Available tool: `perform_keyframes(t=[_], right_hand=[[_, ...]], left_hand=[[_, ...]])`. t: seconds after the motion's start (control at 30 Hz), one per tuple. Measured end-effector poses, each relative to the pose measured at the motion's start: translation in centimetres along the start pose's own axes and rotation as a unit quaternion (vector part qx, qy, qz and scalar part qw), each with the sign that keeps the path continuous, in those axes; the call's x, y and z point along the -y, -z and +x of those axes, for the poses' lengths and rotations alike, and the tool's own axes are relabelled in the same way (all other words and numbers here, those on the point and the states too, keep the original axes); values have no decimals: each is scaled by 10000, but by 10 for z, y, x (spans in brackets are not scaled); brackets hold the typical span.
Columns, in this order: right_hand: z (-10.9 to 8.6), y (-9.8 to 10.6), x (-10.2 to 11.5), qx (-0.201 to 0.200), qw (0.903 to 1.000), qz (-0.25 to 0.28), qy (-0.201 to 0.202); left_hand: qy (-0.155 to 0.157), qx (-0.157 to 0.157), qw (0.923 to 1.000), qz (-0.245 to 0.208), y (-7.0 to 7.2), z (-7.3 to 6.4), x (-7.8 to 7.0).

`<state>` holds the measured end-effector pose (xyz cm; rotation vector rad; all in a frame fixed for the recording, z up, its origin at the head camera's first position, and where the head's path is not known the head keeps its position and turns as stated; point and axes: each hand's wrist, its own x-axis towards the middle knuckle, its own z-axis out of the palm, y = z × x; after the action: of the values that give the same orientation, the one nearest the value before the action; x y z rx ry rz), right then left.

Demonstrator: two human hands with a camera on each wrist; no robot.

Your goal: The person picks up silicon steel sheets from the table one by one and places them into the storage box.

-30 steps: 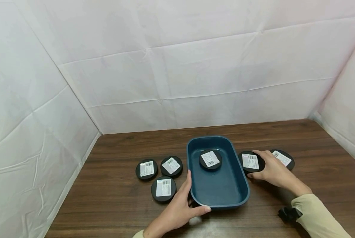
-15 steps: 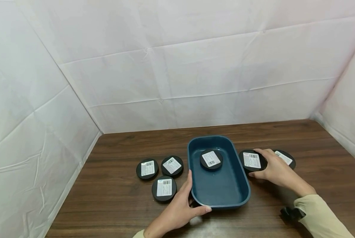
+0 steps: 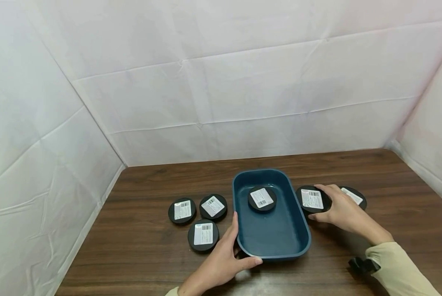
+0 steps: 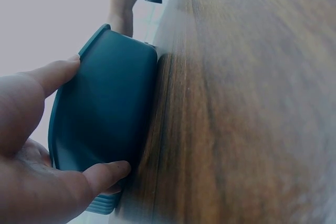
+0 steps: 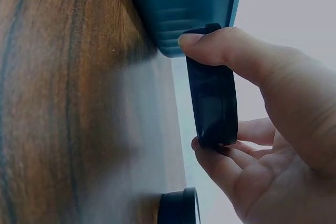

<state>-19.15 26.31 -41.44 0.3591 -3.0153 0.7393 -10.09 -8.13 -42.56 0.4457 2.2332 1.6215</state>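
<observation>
My right hand (image 3: 341, 210) grips a round black container (image 3: 312, 199) with a white barcode label, thumb and fingers at opposite sides. In the right wrist view this container (image 5: 214, 98) is raised off the table, close beside the tray's wall. My left hand (image 3: 222, 259) holds the near-left corner of a dark blue rectangular tray (image 3: 274, 238), thumb at its near rim and fingers along the left side. In the left wrist view the fingers lie against the tray's outer wall (image 4: 105, 98). Another labelled black container (image 3: 262, 199) lies inside the tray, toward the far end.
Left of the tray, three similar black containers lie on the wooden table (image 3: 139, 255): the far-left one (image 3: 182, 211), the one beside it (image 3: 213, 206) and the nearer one (image 3: 203, 235). One more container (image 3: 354, 197) sits partly behind my right hand. White sheeting (image 3: 243, 82) encloses the table.
My right hand has raised the gripped container slightly from where it was a second ago. The left hand and the tray stay in place.
</observation>
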Motion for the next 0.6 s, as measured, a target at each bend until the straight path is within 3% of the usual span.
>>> perform_keyframes(t=[0.6], right_hand=[[-2, 8, 10, -16, 10000, -72, -66]], left_hand=[[-86, -9, 10000, -5, 0, 0, 2]])
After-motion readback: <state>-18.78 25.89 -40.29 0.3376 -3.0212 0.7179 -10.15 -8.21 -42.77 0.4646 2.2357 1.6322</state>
